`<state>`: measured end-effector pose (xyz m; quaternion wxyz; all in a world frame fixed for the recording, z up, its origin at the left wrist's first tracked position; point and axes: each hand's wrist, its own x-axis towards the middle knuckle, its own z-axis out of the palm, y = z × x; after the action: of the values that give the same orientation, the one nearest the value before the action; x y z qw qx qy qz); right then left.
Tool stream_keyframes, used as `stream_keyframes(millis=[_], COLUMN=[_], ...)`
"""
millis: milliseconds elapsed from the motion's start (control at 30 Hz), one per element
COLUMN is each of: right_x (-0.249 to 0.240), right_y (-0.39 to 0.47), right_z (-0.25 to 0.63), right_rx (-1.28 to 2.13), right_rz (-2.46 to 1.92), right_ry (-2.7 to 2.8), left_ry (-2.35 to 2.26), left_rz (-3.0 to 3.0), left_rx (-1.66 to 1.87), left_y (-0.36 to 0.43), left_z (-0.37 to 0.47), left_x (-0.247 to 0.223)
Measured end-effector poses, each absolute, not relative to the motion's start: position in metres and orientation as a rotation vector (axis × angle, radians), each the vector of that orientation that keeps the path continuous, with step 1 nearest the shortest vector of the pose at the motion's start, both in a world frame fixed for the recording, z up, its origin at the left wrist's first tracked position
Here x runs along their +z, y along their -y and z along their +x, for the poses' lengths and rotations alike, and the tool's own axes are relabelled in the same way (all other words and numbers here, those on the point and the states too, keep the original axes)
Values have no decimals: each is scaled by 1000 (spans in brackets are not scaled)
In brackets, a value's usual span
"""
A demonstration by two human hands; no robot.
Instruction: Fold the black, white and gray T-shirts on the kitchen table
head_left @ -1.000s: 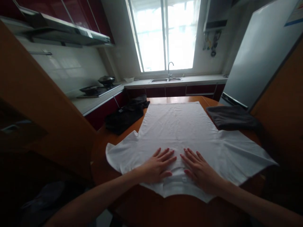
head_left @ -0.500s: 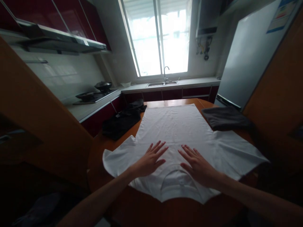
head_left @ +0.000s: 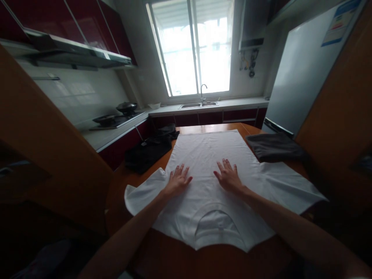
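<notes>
A white T-shirt (head_left: 203, 155) lies spread on the round wooden table (head_left: 139, 248), its neckline towards me and its hem at the far side. My left hand (head_left: 178, 180) rests flat on the left part of the shirt, fingers spread, near the left sleeve. On the right of the middle, my right hand (head_left: 228, 175) also lies on the fabric with its fingers apart. Neither hand holds anything. Some light creases run across the cloth, and the right sleeve reaches out to the table's right side.
Dark clothing (head_left: 148, 153) lies at the table's left, and a folded dark grey cloth (head_left: 276, 146) at its right. Beyond stand a counter with a sink (head_left: 200, 104), a stove with pans (head_left: 127, 107) and a fridge (head_left: 305, 73).
Both hands have moved away from me over the shirt, up from beside the neckline. My left hand has also shifted left. The camera view has shifted slightly.
</notes>
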<state>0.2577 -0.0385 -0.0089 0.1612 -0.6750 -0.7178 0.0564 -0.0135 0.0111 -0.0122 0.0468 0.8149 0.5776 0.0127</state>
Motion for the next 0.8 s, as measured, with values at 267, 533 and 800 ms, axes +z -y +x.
stream_keyframes(millis=[267,533,800], right_x=[-6,-10,-11], right_y=[43,40,39], right_z=[256,256,256], right_rx=[249,273,227], right_rz=[-1915,-1918,-1878], right_ry=[2123,2136,2112], left_ry=[-1723,-1734,-1729], left_rz=[2465,2427,2403], left_rx=[-21,-9,44], left_y=[-12,-14,-10], left_z=[-15,-16,-15], left_x=[-7,-5,-1])
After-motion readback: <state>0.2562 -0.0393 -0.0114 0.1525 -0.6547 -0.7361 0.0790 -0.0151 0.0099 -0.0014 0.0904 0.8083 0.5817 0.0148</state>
